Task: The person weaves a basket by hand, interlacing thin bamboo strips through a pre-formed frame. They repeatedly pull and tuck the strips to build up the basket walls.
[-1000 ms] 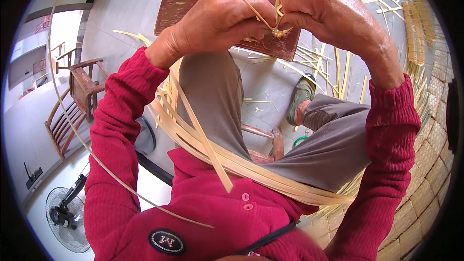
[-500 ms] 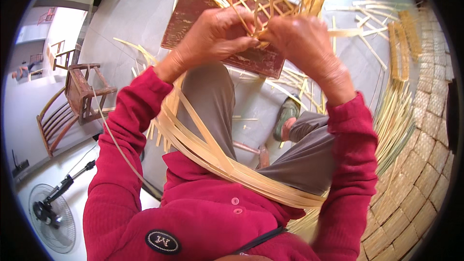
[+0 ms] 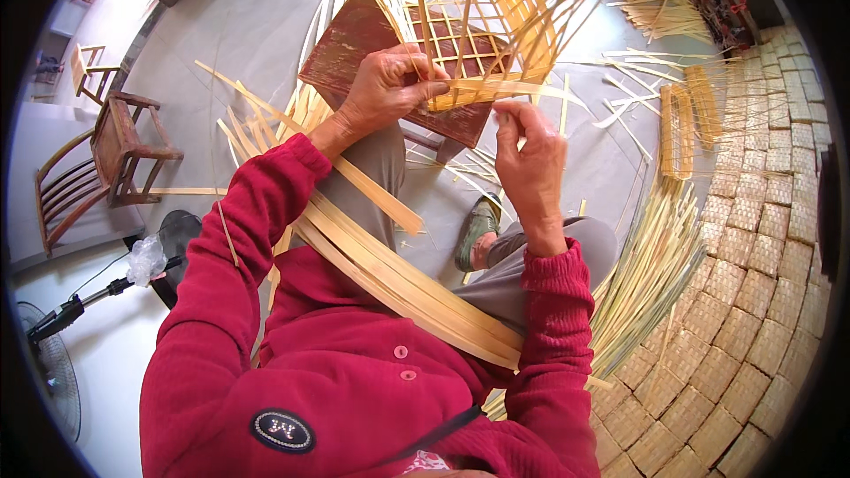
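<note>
An unfinished basket [image 3: 527, 13] of bamboo strips, with an open lattice and long loose ends standing up, rests on a worn dark-red wooden stool [image 3: 350, 44]. At its near left corner, my left hand [image 3: 390, 93] pinches a pale bamboo strip [image 3: 522, 87] against the woven edge. That strip runs off to the right, past the basket's near corner. Just below it, my right hand [image 3: 533, 155] is raised with loosely curled fingers, thumb and forefinger apart, and nothing visible in them. Across my lap lies a bundle of wide bamboo strips [image 3: 407, 288].
Wooden chairs [image 3: 133, 146] stand at the left, with a fan [image 3: 49, 372] below them. Thin split strips [image 3: 651, 274] lie in a pile at the right, beside stacked woven bundles [image 3: 753, 257]. Offcuts [image 3: 624, 106] litter the floor beyond my foot [image 3: 478, 235].
My right hand has come away from the basket, down toward me. The left hand stays at the basket edge. The view has shifted, showing more of the basket.
</note>
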The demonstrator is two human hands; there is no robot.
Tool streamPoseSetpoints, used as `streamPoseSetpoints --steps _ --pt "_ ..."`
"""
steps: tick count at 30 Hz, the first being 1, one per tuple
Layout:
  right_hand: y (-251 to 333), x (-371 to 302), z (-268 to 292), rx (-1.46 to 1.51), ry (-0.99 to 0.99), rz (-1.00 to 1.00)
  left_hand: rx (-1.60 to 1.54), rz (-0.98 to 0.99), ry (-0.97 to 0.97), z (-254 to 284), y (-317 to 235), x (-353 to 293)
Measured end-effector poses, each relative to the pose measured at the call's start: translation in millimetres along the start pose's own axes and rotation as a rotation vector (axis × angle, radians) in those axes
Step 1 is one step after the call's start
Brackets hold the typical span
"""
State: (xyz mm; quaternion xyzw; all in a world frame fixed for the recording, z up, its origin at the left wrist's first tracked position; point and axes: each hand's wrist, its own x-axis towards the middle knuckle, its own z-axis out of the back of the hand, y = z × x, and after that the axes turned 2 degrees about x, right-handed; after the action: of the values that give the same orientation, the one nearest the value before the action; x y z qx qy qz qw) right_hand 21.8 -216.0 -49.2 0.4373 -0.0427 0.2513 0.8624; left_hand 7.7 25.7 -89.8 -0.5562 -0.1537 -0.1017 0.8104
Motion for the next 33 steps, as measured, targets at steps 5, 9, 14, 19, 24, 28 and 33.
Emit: streamPoseSetpoints --steps 5,9,14,19,24,28,33 --pt "-48 17 -19 1.491 -0.164 -0.677 0.063 0.010 0.005 -4 -4 0" --pt "-48 26 -16 1.760 -0.251 -0.655 0.068 -0.004 -0.007 -8 -3 3" --pt "-56 46 -15 2.037 0.268 -0.332 0.119 -0.094 -0.059 -11 -9 5" --pt "14 52 -8 0.931 0.076 -0.153 0.213 -0.088 -0.124 -17 -6 4" --pt "28 48 -4 0.502 0.013 0.071 0.157 -0.100 -0.169 -26 -14 6" --pt "19 48 -7 0.734 0.058 0.049 0.127 -0.125 -0.209 -30 -7 9" --pt "18 36 -10 0.750 -0.102 -0.042 0.068 -0.023 -0.146 -32 -5 6"
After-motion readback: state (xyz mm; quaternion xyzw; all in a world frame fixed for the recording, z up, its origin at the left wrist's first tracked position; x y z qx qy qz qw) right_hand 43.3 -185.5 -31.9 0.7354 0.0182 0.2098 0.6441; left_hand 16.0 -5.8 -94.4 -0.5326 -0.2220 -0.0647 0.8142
